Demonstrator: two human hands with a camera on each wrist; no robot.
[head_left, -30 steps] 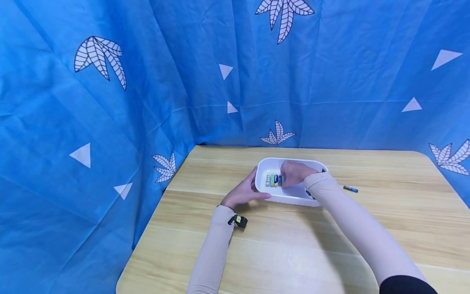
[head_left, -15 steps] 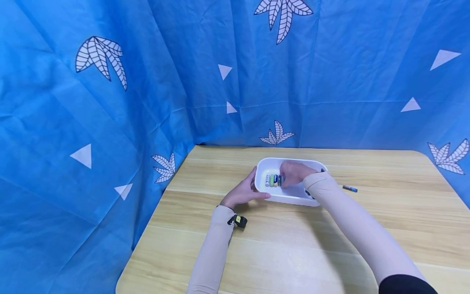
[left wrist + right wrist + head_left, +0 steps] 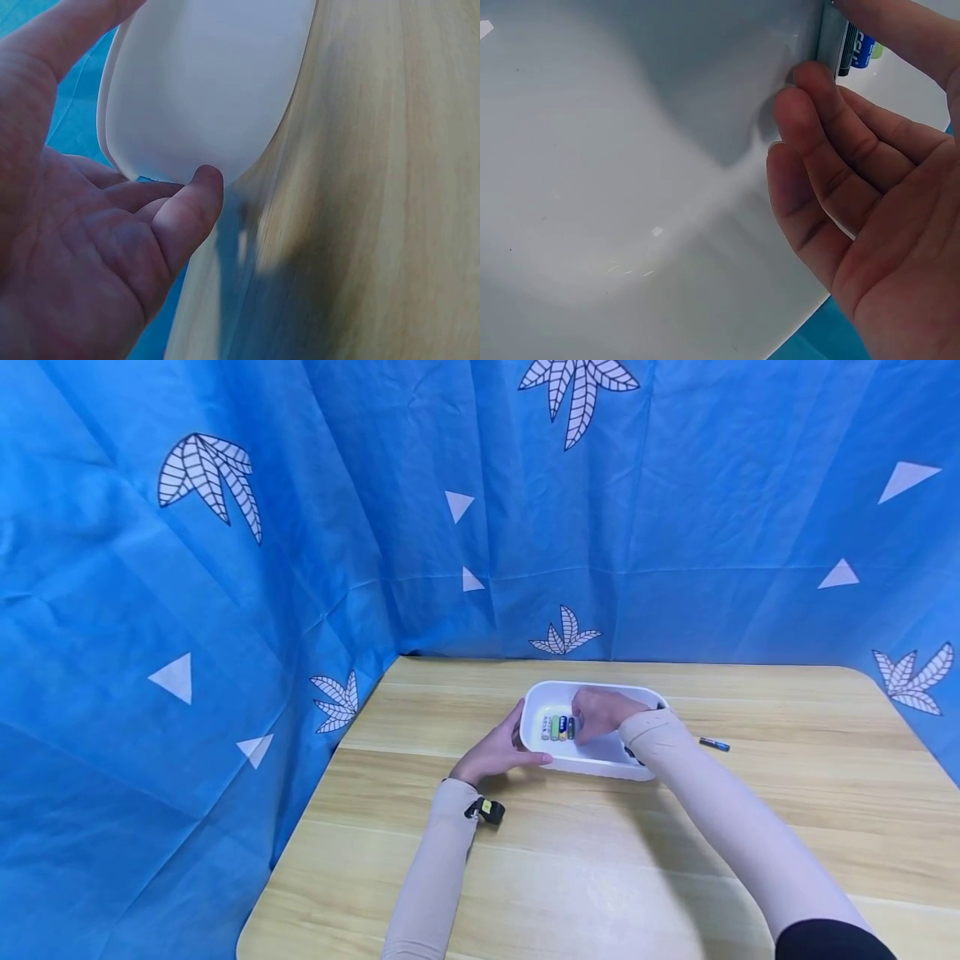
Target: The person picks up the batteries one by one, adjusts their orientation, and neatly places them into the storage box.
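A white plastic bin [image 3: 600, 769] sits on the wooden table in the head view. My left hand [image 3: 495, 755] grips its left end, thumb along the near side and fingers round the far corner. My right hand [image 3: 598, 713] is inside the bin. In the right wrist view its thumb and fingertips pinch a silvery-grey battery [image 3: 831, 39], partly hidden by the fingers. This battery stands beside a row of several batteries on the bin floor: a whitish one [image 3: 546, 729], a green one [image 3: 555, 728], a blue-and-yellow one [image 3: 563, 728] and a dark one [image 3: 572, 729].
One dark-and-blue battery [image 3: 714, 744] lies on the table [image 3: 570, 877] to the right of the bin, near the right forearm. Blue cloth [image 3: 525, 527] hangs behind the table and along its left side.
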